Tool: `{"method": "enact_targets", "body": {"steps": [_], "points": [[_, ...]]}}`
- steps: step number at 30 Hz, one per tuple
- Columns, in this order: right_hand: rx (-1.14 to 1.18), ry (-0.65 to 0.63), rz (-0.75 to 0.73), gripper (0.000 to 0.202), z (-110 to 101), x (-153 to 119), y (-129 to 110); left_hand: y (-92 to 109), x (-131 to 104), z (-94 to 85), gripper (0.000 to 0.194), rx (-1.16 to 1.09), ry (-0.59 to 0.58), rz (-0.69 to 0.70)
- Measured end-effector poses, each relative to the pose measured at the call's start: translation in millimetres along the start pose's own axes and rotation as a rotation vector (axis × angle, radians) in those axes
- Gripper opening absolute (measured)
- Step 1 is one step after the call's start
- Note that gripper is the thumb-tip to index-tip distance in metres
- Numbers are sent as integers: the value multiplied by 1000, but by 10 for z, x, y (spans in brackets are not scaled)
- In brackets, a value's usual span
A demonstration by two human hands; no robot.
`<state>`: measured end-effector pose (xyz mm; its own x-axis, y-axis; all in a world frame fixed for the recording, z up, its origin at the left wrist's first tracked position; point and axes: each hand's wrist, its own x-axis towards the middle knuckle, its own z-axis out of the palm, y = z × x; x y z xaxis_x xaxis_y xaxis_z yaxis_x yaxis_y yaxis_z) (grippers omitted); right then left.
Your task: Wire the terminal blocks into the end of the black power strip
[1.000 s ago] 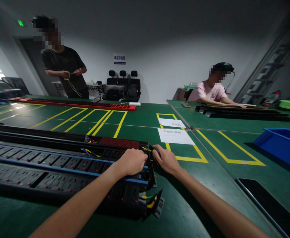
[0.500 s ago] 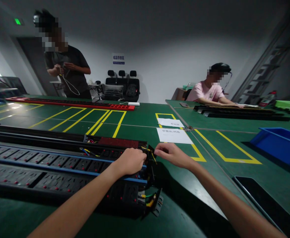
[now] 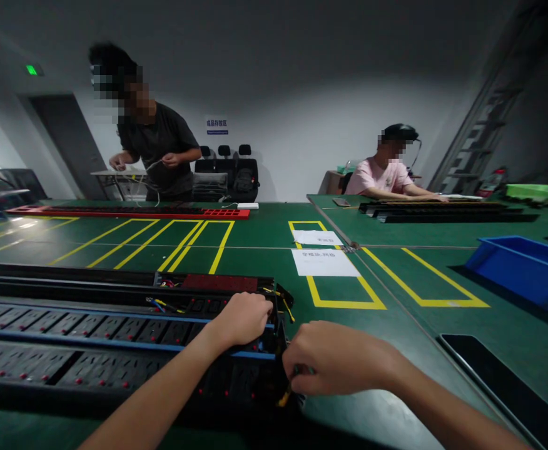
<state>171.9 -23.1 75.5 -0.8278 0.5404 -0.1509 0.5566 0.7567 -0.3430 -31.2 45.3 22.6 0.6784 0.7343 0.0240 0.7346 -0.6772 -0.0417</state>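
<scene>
Long black power strips [image 3: 109,365] with rows of sockets and red dots lie side by side, blue edges between them. My left hand [image 3: 246,319] is closed over their right end, its fingertips hidden. At the nearest strip's end, my right hand [image 3: 339,359] is curled, thumb and fingers bent together. A bit of green shows between those fingers, but what they hold is mostly hidden. Below them a yellow wire end [image 3: 284,397] sticks out. Farther back, a loose black end piece [image 3: 285,296] with yellow wires hangs from another strip.
White paper labels [image 3: 325,262] lie on the green table [image 3: 236,250], which has yellow taped outlines. A phone [image 3: 485,369] and a blue bin [image 3: 527,275] are on the right. Behind a red strip [image 3: 227,214], a person stands; another sits at the back right beside black rails [image 3: 456,217].
My right hand has moved nearer and down, from the farther end piece to the nearest strip's end, covering the wires there. My left hand stays on the strips. The standing person's hands have moved apart.
</scene>
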Motion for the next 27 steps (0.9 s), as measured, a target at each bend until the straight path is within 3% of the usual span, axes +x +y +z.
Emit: {"method": "enact_targets", "body": {"steps": [7, 19, 23, 27], "points": [[-171, 45, 36, 16, 112, 22, -80, -6, -10, -41, 23, 6, -14, -4], [-124, -170, 179, 19, -18, -75, -139, 4, 1, -34, 25, 19, -24, -6], [-174, -132, 269, 18, -80, -110, -11, -6, 7, -37, 25, 9, -38, -9], [-237, -86, 394, 17, -106, -171, 261, -14, 24, -32, 25, -6, -41, 2]]}}
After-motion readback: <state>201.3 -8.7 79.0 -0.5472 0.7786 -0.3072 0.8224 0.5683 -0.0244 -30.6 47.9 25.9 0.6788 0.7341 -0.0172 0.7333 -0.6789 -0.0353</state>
